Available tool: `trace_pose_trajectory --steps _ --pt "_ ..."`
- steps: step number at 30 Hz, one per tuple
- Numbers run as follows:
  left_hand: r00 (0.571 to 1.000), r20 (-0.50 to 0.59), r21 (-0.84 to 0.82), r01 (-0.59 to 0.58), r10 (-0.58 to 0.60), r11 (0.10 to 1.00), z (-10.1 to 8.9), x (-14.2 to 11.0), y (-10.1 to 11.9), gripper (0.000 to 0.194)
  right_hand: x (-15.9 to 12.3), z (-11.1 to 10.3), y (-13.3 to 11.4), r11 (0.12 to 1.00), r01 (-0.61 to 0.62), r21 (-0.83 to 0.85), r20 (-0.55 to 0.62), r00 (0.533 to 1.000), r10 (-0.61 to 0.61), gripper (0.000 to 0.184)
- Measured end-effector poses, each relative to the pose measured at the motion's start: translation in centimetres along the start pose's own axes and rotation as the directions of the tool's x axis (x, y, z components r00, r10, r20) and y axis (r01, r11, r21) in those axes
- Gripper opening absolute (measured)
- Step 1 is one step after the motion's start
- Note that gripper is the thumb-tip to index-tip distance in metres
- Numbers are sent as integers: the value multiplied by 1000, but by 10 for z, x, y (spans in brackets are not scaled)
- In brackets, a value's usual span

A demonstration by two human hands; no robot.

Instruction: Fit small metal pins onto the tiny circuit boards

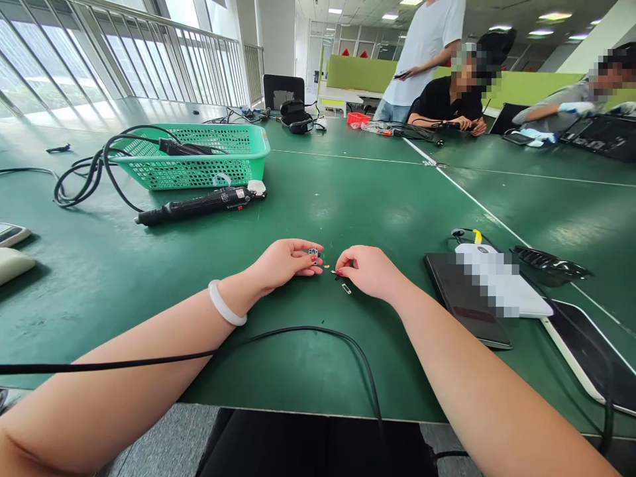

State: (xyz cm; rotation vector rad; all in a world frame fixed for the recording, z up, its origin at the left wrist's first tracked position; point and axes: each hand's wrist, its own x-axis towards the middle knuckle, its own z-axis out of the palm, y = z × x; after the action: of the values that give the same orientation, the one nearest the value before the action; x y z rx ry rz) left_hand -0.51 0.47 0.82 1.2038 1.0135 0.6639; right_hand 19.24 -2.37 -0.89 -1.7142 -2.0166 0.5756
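Note:
Between its thumb and fingers my left hand [289,262] holds a small grey metal part with square openings [313,252]. Just to the right, my right hand [368,270] is closed in a pinch close to the table top. A tiny pale piece [333,271] shows at its fingertips, too small to name. Below those fingertips lies a small flat rectangular frame [346,289]. A little pinkish bit [326,267] sits between the two hands.
A black electric screwdriver [199,204] lies before a green basket [193,156] with cables. At right are a dark flat device [462,298], a white device [527,298] and sunglasses [551,263]. A black cable [298,329] crosses my left forearm. People are across the table.

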Motion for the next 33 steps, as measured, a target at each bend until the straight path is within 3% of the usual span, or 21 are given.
trace_pose_trajectory --steps 3,7,14,22,28,31,33 --pt "1000 28 -23 -8 9 1000 1 1 -2 26 -1 -1 -8 999 44 -15 -81 996 -45 14" --pt "997 49 -7 -51 52 999 2 0 -1 27 -8 -1 -27 982 148 119 -289 951 -109 13" --pt "989 63 92 -141 136 986 3 -2 -1 22 -12 11 -42 970 206 126 -396 907 -141 12" --pt "990 25 63 -140 139 988 3 -3 -1 28 -15 14 -42 972 232 33 -416 888 -198 16" --pt "990 46 -22 -132 133 991 3 -1 -3 25 -15 9 -38 946 313 -83 -405 857 -319 23" --pt "993 31 -104 -113 116 988 2 1 -4 26 -11 4 -28 968 250 12 -401 888 -224 22" --pt "996 5 -130 -83 84 988 1 3 -5 24 -7 3 -21 987 158 12 -316 938 -146 18"
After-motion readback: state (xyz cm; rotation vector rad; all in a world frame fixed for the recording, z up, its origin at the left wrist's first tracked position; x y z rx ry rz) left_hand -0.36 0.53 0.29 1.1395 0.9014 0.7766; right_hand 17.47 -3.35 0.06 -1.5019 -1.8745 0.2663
